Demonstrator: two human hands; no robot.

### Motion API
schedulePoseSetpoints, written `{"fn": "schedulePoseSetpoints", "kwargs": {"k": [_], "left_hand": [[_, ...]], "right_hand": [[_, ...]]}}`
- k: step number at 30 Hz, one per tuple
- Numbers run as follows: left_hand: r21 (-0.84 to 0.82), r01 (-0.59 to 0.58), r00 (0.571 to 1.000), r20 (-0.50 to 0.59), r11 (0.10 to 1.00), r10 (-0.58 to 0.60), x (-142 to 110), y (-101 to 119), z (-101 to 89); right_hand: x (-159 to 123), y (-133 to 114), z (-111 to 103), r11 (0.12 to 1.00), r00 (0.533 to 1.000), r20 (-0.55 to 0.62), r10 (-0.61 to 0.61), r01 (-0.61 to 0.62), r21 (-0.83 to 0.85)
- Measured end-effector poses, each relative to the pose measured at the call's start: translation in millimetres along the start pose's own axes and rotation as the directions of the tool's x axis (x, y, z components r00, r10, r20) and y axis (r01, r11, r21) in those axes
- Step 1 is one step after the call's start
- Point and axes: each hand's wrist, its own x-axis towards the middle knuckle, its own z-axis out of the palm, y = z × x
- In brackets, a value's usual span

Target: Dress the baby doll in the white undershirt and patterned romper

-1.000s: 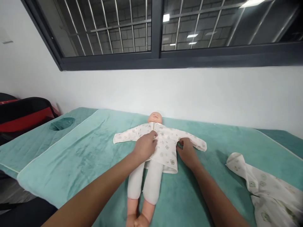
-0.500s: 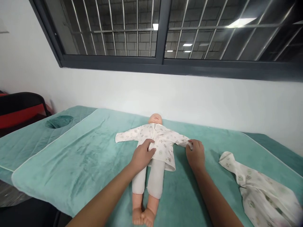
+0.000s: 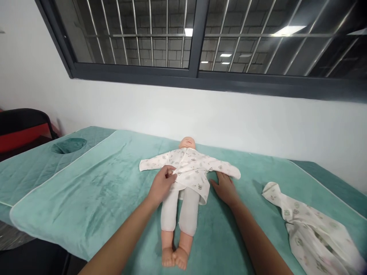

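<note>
A baby doll (image 3: 187, 142) lies on its back on the green bed cover, its head toward the wall and its bare feet toward me. It wears a white printed baby shirt (image 3: 191, 168) with long sleeves spread to both sides, and white leggings (image 3: 189, 212). At the shirt's left side my left hand (image 3: 163, 183) pinches the fabric near the lower edge between thumb and fingers. My right hand (image 3: 225, 187) rests beside the shirt, fingers stretched out under the right sleeve (image 3: 226, 168), with the thumb apart. The fingertips there are partly hidden by the sleeve.
Another white printed garment (image 3: 318, 233) lies crumpled at the right. The massage bed (image 3: 71, 191) has a face hole (image 3: 69, 146) at its left end. A black and red chair (image 3: 25, 128) stands at far left. Behind are a white wall and a barred window (image 3: 189, 72).
My right hand has let go of the right sleeve's end and moved left, beneath the sleeve, which now lies straighter. My left hand has shifted left to the shirt's side edge.
</note>
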Motion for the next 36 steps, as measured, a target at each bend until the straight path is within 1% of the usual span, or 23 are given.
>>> {"fn": "schedulePoseSetpoints", "kwargs": {"k": [1,3,5,6,7,8,10,12,14,16,18,20,21,22,24,26,28,29,30,32,34,36], "left_hand": [[-0.005,-0.006,1.0,-0.014,1.0,0.006,-1,-2,-0.8],[-0.03,-0.014,1.0,-0.02,0.999,0.014,-3,-6,-2.9],[-0.053,-0.023,1.0,-0.021,0.998,0.022,-4,-11,-4.6],[-0.053,-0.03,0.999,-0.026,0.998,0.028,-6,-14,-4.9],[-0.039,-0.043,0.998,-0.036,0.998,0.042,-8,-18,-4.7],[-0.006,-0.065,0.997,-0.049,0.998,0.064,-12,-23,-3.9],[0.125,-0.156,0.986,-0.046,0.98,0.163,-20,-32,-0.7],[0.31,-0.296,0.95,0.002,0.903,0.311,-29,-41,3.7],[0.475,-0.398,0.902,0.047,0.785,0.429,-37,-45,8.3],[0.598,-0.418,0.874,0.059,0.684,0.483,-40,-43,12.3],[0.691,-0.4,0.867,0.074,0.602,0.492,-39,-38,16.0],[0.749,-0.382,0.864,0.083,0.541,0.496,-35,-32,19.4],[0.76,-0.377,0.861,0.077,0.53,0.502,-33,-30,20.9],[0.757,-0.376,0.856,0.063,0.534,0.514,-32,-29,22.0],[0.717,-0.395,0.836,0.022,0.574,0.548,-31,-31,22.9],[0.651,-0.431,0.812,-0.023,0.625,0.584,-33,-36,21.6],[0.589,-0.454,0.797,-0.067,0.669,0.6,-36,-42,18.9],[0.563,-0.454,0.799,-0.086,0.69,0.596,-38,-44,17.3],[0.541,-0.446,0.805,-0.104,0.713,0.583,-40,-46,16.0],[0.504,-0.42,0.823,-0.139,0.755,0.551,-42,-49,14.2],[0.471,-0.409,0.832,-0.159,0.782,0.531,-43,-51,13.7],[0.441,-0.416,0.836,-0.158,0.796,0.525,-43,-52,13.8]], "right_hand": [[0,-1,-1,1.0,1.0,0.018,-0.007,0.007,0.007],[-1,-4,-5,0.998,1.0,0.01,0.019,-0.019,0.053],[-3,-8,-12,0.986,0.997,0.002,0.078,-0.077,0.15],[-5,-11,-15,0.974,0.996,0.023,0.088,-0.091,0.208],[-7,-15,-19,0.961,0.996,0.063,0.066,-0.081,0.266],[-11,-20,-21,0.946,0.993,0.118,0.011,-0.049,0.322],[-19,-32,-24,0.908,0.962,0.233,-0.14,0.031,0.417],[-27,-43,-23,0.874,0.925,0.297,-0.238,0.07,0.482],[-35,-53,-22,0.852,0.913,0.314,-0.261,0.065,0.519],[-41,-60,-21,0.834,0.91,0.318,-0.264,0.05,0.55],[-46,-64,-21,0.818,0.913,0.307,-0.268,0.047,0.573],[-52,-69,-22,0.829,0.924,0.278,-0.262,0.068,0.556],[-54,-71,-22,0.842,0.933,0.256,-0.254,0.083,0.533],[-57,-73,-22,0.857,0.942,0.231,-0.244,0.098,0.507],[-62,-78,-21,0.876,0.956,0.169,-0.241,0.14,0.462],[-67,-82,-20,0.879,0.963,0.042,-0.267,0.226,0.419],[-72,-85,-19,0.871,0.946,-0.117,-0.302,0.324,0.37],[-74,-87,-20,0.859,0.933,-0.171,-0.318,0.36,0.363],[-76,-88,-21,0.843,0.922,-0.194,-0.335,0.385,0.376],[-80,-89,-24,0.799,0.917,-0.163,-0.365,0.398,0.451],[-83,-89,-27,0.767,0.923,-0.117,-0.366,0.37,0.524],[-84,-86,-29,0.763,0.939,-0.12,-0.324,0.334,0.554]]}}
